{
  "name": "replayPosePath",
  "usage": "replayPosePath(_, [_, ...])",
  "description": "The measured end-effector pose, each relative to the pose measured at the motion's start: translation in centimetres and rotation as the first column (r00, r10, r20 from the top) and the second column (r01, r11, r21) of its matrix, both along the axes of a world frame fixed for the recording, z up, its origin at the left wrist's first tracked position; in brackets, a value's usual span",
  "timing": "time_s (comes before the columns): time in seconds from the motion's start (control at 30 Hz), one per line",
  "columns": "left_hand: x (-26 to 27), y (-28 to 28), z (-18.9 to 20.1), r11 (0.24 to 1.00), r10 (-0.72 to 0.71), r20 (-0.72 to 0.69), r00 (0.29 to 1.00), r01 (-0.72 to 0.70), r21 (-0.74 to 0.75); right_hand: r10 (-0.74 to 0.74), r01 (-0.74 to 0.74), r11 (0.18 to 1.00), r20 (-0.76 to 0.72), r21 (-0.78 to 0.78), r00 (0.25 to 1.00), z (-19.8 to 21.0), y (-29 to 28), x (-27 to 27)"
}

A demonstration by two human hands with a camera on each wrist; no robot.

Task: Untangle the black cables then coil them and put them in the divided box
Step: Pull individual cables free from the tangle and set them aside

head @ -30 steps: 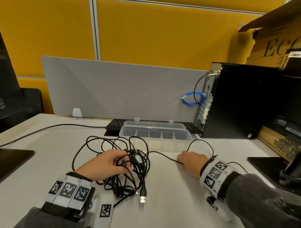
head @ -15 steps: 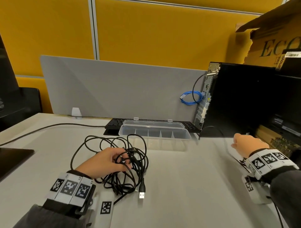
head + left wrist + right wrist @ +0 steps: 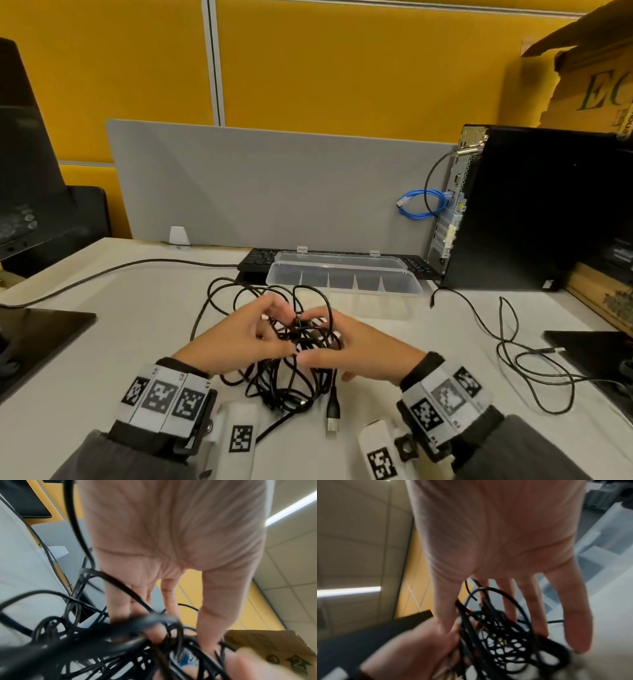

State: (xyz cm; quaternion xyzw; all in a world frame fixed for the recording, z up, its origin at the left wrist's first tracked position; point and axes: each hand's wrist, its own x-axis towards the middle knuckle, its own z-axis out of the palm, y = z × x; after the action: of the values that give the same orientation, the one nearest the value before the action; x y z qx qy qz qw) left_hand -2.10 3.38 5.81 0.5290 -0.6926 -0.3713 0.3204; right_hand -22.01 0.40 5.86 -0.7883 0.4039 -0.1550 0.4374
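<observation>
A tangle of black cables (image 3: 294, 380) lies on the white desk in front of me, a USB plug (image 3: 332, 416) hanging out at its near side. My left hand (image 3: 263, 325) grips the tangle from the left, fingers curled into the loops (image 3: 102, 649). From the right, my right hand (image 3: 342, 337) holds it between thumb and spread fingers (image 3: 539, 608). One freed black cable (image 3: 513, 356) lies loose on the desk to the right. The clear divided box (image 3: 346, 291) stands open and empty just behind the tangle.
A black keyboard (image 3: 257, 260) sits behind the box, against a grey desk screen (image 3: 274, 185). A black computer tower (image 3: 534, 212) with a blue cable (image 3: 421, 205) stands at the right. Dark monitor bases (image 3: 41, 325) (image 3: 596, 349) flank the desk. Another cable (image 3: 120, 270) crosses the left side.
My right hand drew one cable out to the right, let it go there, and came back to the tangle. The left hand kept hold of the tangle.
</observation>
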Motion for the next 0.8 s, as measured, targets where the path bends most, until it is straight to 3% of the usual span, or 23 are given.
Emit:
replayPosePath(0.1, [0.2, 0.1, 0.6, 0.98, 0.12, -0.172, 0.978, -0.145, -0.14, -0.203, 0.17, 0.971, 0.207, 0.166, 0.957, -1.0, -1.1, -0.7])
replayPosePath(0.2, [0.9, -0.2, 1.2, 0.86, 0.282, -0.402, 0.871, -0.415, -0.296, -0.372, 0.179, 0.899, 0.479, 0.4, 0.795, -1.1, -1.8, -2.6])
replayPosePath(0.27, [1.6, -0.7, 1.2, 0.75, 0.396, -0.439, 0.807, -0.56, -0.352, -0.431, 0.162, 0.873, 0.575, 0.459, 0.695, -1.3, -1.7, -3.6])
replayPosePath(0.33, [1.7, -1.0, 0.9, 0.72, 0.488, -0.382, 0.785, -0.609, -0.333, -0.449, 0.124, 0.864, 0.636, 0.488, 0.628, -1.5, -1.3, -4.0])
replayPosePath(0.4, [1.4, -0.9, 0.4, 0.792, 0.532, -0.245, 0.81, -0.579, -0.194, -0.417, 0.076, 0.884, 0.702, 0.462, 0.578, -1.4, -0.8, -4.2])
replayPosePath(0.47, [0.9, -0.7, 0.1, 0.883, 0.468, -0.106, 0.877, -0.47, 0.007, -0.395, 0.04, 0.898, 0.763, 0.438, 0.511, -0.9, -0.3, -4.3])
replayPosePath(0.53, [0.6, -0.4, 0.2, 0.921, 0.376, -0.098, 0.922, -0.36, 0.15, -0.409, 0.008, 0.895, 0.817, 0.445, 0.407, -0.4, -0.2, -4.5])
replayPosePath(0.63, [0.4, -0.2, 0.5, 0.949, 0.294, -0.294, 0.909, -0.241, 0.204, -0.439, -0.044, 0.887, 0.869, 0.459, 0.228, 0.0, -0.2, -4.8])
replayPosePath(0.73, [0.0, -0.1, 0.9, 0.968, 0.25, -0.551, 0.796, -0.186, 0.17, -0.502, -0.06, 0.86, 0.862, 0.506, 0.069, -0.3, -0.5, -5.0])
replayPosePath(0.8, [-0.2, -0.1, 1.1, 0.978, 0.209, -0.619, 0.757, -0.151, 0.145, -0.538, -0.069, 0.841, 0.843, 0.536, -0.002, -0.5, -0.7, -5.1])
